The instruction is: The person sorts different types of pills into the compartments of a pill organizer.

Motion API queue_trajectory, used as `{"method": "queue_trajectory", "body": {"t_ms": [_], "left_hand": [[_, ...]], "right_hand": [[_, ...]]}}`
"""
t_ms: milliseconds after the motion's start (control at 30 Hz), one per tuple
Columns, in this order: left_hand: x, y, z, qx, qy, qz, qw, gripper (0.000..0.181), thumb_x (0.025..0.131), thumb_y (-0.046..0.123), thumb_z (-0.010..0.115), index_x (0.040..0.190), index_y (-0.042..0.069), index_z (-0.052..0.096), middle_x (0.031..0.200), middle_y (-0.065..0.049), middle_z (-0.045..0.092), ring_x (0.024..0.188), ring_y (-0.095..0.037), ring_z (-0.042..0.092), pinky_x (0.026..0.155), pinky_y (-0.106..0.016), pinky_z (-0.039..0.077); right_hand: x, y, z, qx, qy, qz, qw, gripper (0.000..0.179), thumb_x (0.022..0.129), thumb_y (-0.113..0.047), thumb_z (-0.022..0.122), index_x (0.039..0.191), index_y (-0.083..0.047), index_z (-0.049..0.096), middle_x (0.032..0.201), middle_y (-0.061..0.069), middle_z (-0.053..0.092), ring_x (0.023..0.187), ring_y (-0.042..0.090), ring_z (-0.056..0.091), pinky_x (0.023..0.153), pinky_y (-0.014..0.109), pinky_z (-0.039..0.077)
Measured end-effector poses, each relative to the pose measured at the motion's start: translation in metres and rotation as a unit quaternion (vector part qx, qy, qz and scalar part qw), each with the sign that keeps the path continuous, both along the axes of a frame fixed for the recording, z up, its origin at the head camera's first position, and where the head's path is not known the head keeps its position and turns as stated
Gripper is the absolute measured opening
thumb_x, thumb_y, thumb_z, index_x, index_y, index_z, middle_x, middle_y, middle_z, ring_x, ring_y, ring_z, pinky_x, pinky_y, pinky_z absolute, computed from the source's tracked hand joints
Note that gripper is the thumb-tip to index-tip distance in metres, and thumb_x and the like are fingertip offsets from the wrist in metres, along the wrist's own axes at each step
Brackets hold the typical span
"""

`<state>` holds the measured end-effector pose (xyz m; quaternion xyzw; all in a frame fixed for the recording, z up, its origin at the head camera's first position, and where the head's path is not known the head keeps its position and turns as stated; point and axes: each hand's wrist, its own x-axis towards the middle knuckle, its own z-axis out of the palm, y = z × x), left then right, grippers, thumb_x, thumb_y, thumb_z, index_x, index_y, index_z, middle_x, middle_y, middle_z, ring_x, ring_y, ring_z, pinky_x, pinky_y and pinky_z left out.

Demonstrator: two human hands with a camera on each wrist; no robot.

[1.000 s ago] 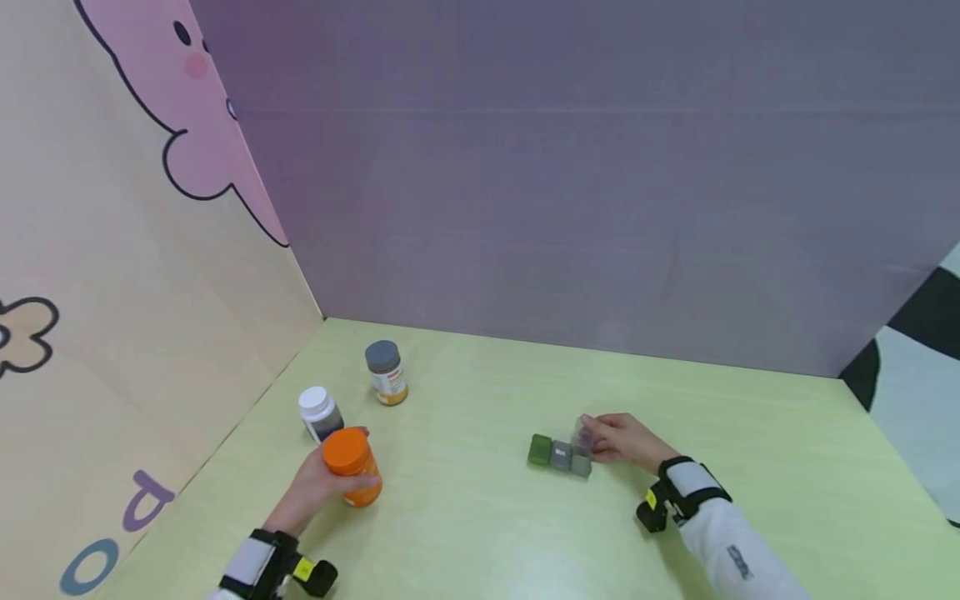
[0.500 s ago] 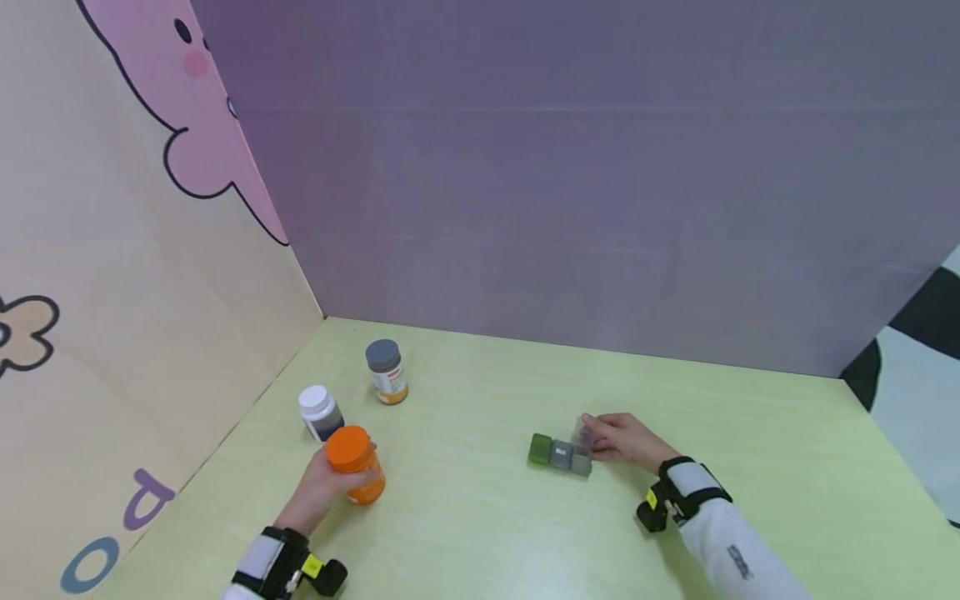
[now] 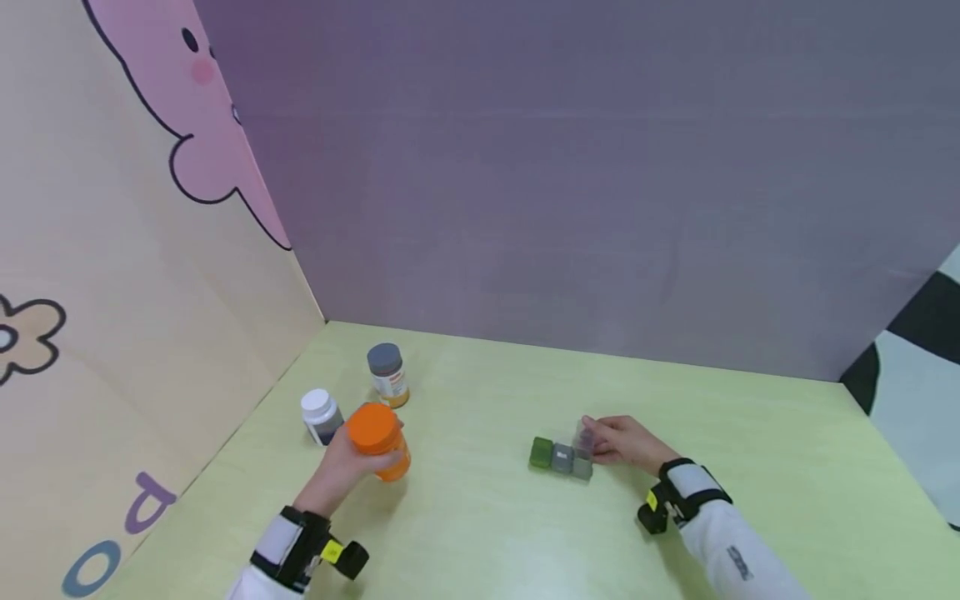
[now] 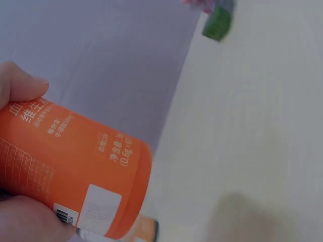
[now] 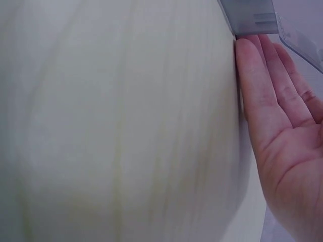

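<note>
My left hand [image 3: 348, 467] grips an orange bottle [image 3: 393, 467] with an orange screw cap, raised over the table. In the left wrist view, thumb and fingers wrap the bottle [image 4: 75, 156], whose label carries printed characters and a white sticker. My right hand [image 3: 626, 442] is at a small pill box [image 3: 562, 457] with green, blue-grey and grey-green compartments. Its end compartment's clear lid [image 3: 582, 437] stands up, pinched at the edge by my fingertips. In the right wrist view, my lower fingers [image 5: 262, 85] lie fairly straight beside the box [image 5: 250, 17]; the thumb is out of frame.
A white-capped bottle [image 3: 321, 417] stands left of the orange bottle. Behind it is an amber bottle with a grey cap [image 3: 387, 375]. A cream wall [image 3: 187, 333] borders the pale green table [image 3: 480, 533] at left, a grey-purple panel [image 3: 562, 208] at the back.
My left hand has carried the orange bottle rightward and farther from me, up off the table. The right hand and the pill box have stayed in place.
</note>
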<state>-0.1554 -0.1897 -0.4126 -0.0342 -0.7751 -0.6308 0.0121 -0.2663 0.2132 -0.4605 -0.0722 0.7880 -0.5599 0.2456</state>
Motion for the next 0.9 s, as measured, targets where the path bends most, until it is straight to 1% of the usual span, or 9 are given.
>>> {"method": "queue_trajectory", "body": {"t_ms": [133,267,367,500,600,700,800,900], "left_hand": [[-0.005,0.023,0.011,0.025,0.024,-0.062,0.9975,0.049,0.072,0.000,0.070,0.117,0.001,0.050,0.110,-0.015,0.057,0.098,-0.024,0.053,0.090,-0.041,0.039],[-0.008,0.047,0.018,0.036,0.044,-0.118,0.9914,0.046,0.072,-0.002,0.069,0.113,0.000,0.050,0.107,-0.013,0.058,0.097,-0.027,0.053,0.088,-0.041,0.039],[-0.009,0.067,0.022,0.036,0.046,-0.147,0.9874,0.045,0.071,-0.002,0.069,0.112,0.001,0.049,0.105,-0.011,0.058,0.095,-0.025,0.053,0.088,-0.040,0.039],[-0.009,0.096,0.024,0.031,0.044,-0.183,0.9816,0.047,0.071,-0.002,0.070,0.111,0.004,0.048,0.101,-0.008,0.058,0.093,-0.022,0.053,0.087,-0.040,0.039],[-0.010,0.117,0.020,0.027,0.046,-0.205,0.9772,0.047,0.069,-0.004,0.070,0.110,0.005,0.049,0.097,-0.006,0.058,0.090,-0.020,0.053,0.087,-0.040,0.039],[-0.012,0.135,0.013,0.018,0.047,-0.220,0.9741,0.048,0.067,-0.004,0.072,0.109,0.008,0.051,0.095,-0.003,0.058,0.089,-0.016,0.053,0.086,-0.038,0.039],[-0.013,0.150,0.003,0.009,0.037,-0.234,0.9716,0.049,0.065,-0.004,0.073,0.108,0.009,0.053,0.095,0.001,0.058,0.087,-0.012,0.053,0.084,-0.034,0.040],[-0.013,0.159,-0.006,0.005,0.020,-0.243,0.9699,0.051,0.064,-0.003,0.074,0.109,0.010,0.053,0.096,0.003,0.059,0.087,-0.010,0.053,0.084,-0.032,0.040]], "right_hand": [[-0.001,0.004,-0.002,-0.003,0.000,-0.014,0.9999,0.072,0.091,-0.042,0.050,0.126,0.019,0.035,0.105,0.021,0.055,0.087,0.021,0.060,0.078,0.034,0.051],[-0.001,0.004,-0.005,-0.009,0.003,-0.001,1.0000,0.071,0.092,-0.041,0.048,0.125,0.020,0.034,0.104,0.021,0.055,0.087,0.021,0.060,0.079,0.035,0.051],[-0.002,0.004,-0.007,-0.015,0.003,0.008,0.9999,0.071,0.092,-0.040,0.047,0.126,0.021,0.033,0.105,0.021,0.055,0.089,0.022,0.060,0.080,0.035,0.051],[-0.002,0.004,-0.006,-0.026,0.005,0.011,0.9996,0.070,0.093,-0.038,0.047,0.126,0.022,0.032,0.106,0.022,0.055,0.090,0.023,0.060,0.080,0.035,0.050],[-0.002,0.004,-0.004,-0.031,0.008,0.018,0.9993,0.067,0.093,-0.036,0.048,0.124,0.021,0.034,0.106,0.022,0.056,0.090,0.022,0.060,0.081,0.035,0.050],[-0.001,0.003,-0.002,-0.030,0.018,0.022,0.9992,0.059,0.092,-0.032,0.052,0.121,0.019,0.041,0.103,0.018,0.058,0.089,0.020,0.060,0.080,0.035,0.051],[0.000,0.002,-0.001,-0.023,0.032,0.031,0.9987,0.049,0.090,-0.025,0.056,0.115,0.016,0.048,0.100,0.014,0.060,0.088,0.018,0.060,0.079,0.035,0.051],[0.000,0.000,-0.003,-0.017,0.043,0.047,0.9978,0.042,0.089,-0.022,0.059,0.111,0.013,0.052,0.100,0.011,0.062,0.089,0.017,0.061,0.079,0.035,0.051]]}}
